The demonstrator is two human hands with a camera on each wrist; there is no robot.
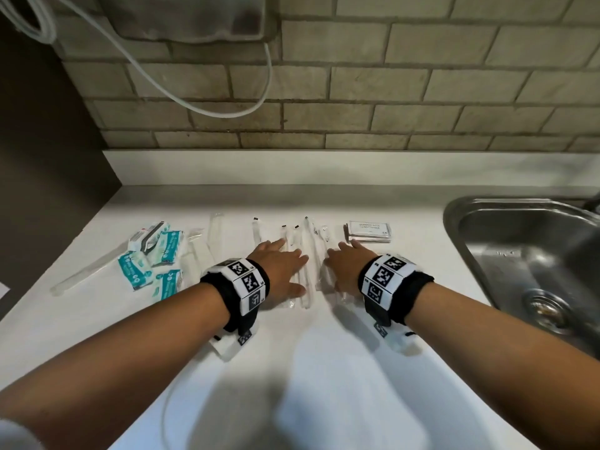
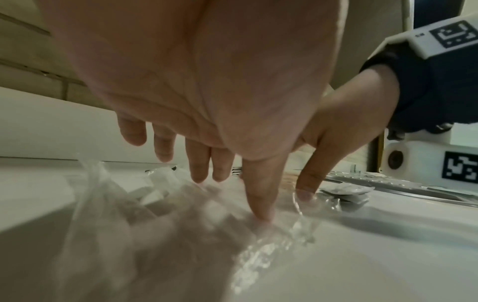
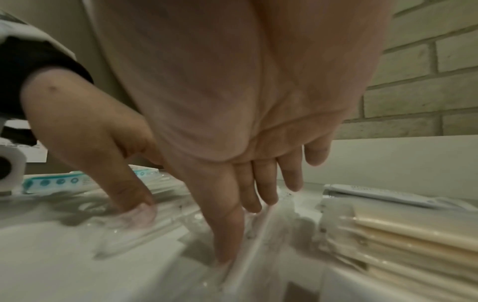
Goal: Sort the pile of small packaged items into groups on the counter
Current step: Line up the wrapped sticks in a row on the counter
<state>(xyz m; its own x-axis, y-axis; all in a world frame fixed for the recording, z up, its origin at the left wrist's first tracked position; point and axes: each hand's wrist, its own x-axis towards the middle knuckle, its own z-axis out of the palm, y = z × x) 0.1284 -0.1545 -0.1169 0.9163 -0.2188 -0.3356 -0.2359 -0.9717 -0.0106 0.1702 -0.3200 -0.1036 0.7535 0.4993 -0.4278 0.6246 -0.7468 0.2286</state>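
Several long items in clear plastic wrappers lie side by side on the white counter. My left hand lies flat on the left ones, fingers straight, thumb pressing the plastic. My right hand lies flat on the right ones, its thumb down on a wrapper. A pile of teal-and-white packets sits to the left. A stack of white sachets sits to the right, seen close as cream layers in the right wrist view.
A steel sink is set into the counter at the right. A tiled wall with a hanging white cable backs the counter. A dark panel bounds the left side. More clear-wrapped sticks lie left of the teal packets.
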